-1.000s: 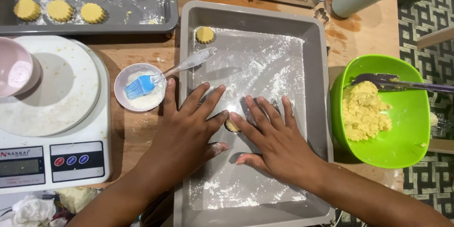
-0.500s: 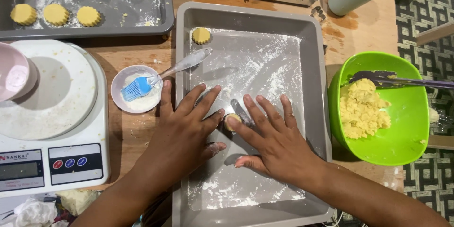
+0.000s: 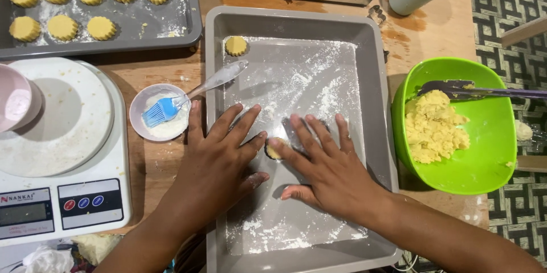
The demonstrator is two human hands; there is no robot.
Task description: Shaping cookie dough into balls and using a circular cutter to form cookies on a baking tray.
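On the wooden desk, a floured grey baking tray lies between a white kitchen scale and a green bowl of yellow dough. The left hand and right hand rest flat inside the tray, fingers spread wide, their tips meeting on a small round cookie cutter filled with dough at mid-tray.

Two bare forearms, sleeveless, left hand and right hand flour-dusted at the fingertips
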